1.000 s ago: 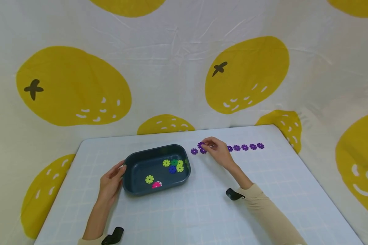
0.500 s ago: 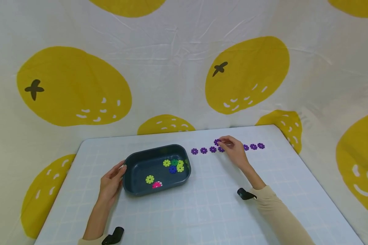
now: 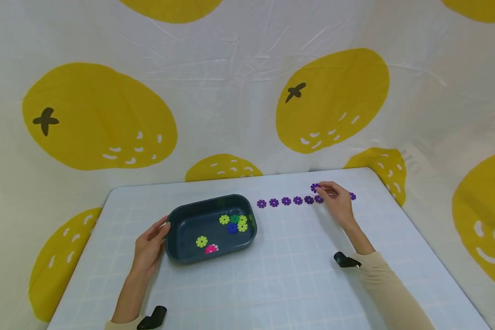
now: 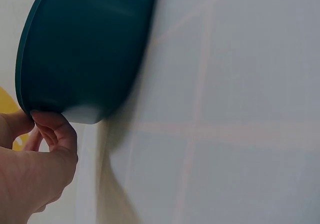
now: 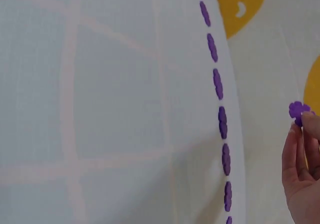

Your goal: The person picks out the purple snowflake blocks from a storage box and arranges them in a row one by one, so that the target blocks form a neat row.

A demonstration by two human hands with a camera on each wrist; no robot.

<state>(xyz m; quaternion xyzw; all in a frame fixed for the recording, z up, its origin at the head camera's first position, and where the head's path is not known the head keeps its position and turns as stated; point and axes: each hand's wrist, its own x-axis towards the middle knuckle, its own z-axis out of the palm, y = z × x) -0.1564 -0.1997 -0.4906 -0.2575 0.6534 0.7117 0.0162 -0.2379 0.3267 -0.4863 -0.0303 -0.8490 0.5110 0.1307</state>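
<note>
My right hand (image 3: 336,201) pinches a purple snowflake disc (image 5: 299,112) between thumb and fingertips, held up above a row of purple snowflake discs (image 3: 286,201) on the table. Part of that row is hidden behind the hand in the head view. On the other side, my left hand (image 3: 147,245) grips the left end of a dark teal tray (image 3: 185,262), thumb at the rim, as the left wrist view (image 4: 55,144) also shows. Inside the tray lie several yellow-green discs (image 3: 201,241), a green disc (image 3: 234,219), a blue disc (image 3: 232,228) and a pink disc (image 3: 211,249).
A pale checked cloth covers the table (image 3: 251,293). Behind its far edge hangs a white curtain (image 3: 239,91) printed with large yellow fruits. The row of discs runs near that far edge, to the right of the tray.
My right hand has moved steadily rightward along the row with the purple snowflake disc still pinched, uncovering discs on the left. The left hand and tray have stayed in place.
</note>
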